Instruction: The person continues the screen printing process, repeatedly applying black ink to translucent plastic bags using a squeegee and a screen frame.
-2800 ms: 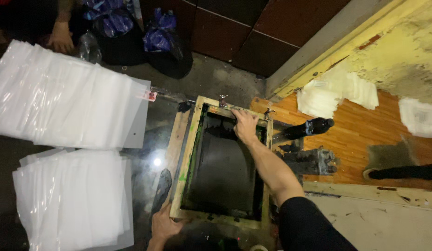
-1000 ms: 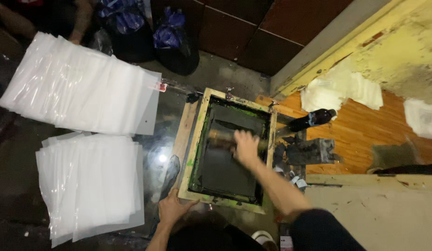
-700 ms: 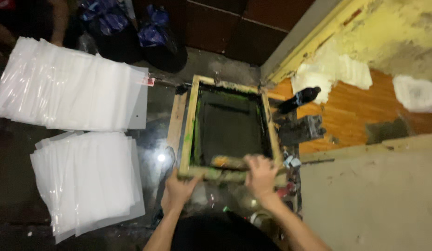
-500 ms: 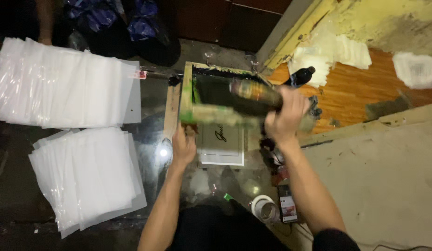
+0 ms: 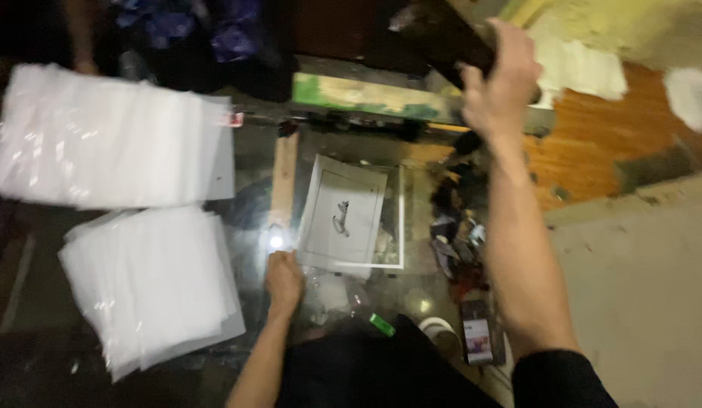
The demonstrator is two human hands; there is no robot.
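Note:
My right hand (image 5: 502, 75) is raised at the top of the view and grips the dark squeegee (image 5: 441, 34) against the lifted printing screen frame (image 5: 366, 94), whose green-stained front edge faces me. Under the raised frame lies a white sheet with a small dark print (image 5: 342, 215) on the glass table. My left hand (image 5: 283, 279) rests on the table at the sheet's near left corner, fingers on its edge. A wooden strip (image 5: 283, 181) lies left of the sheet.
Two stacks of translucent white sheets (image 5: 109, 140) (image 5: 154, 283) lie at the left. Dark ink clutter (image 5: 453, 234), a phone (image 5: 479, 340) and a tape roll (image 5: 438, 329) sit right of the print. Orange wooden floor (image 5: 592, 151) and white rags (image 5: 577, 64) are at the right.
The screen frame went from lying flat to swung up. My right hand pulled the squeegee toward me, then rose with the frame. The printed sheet is now uncovered and my left hand reaches it.

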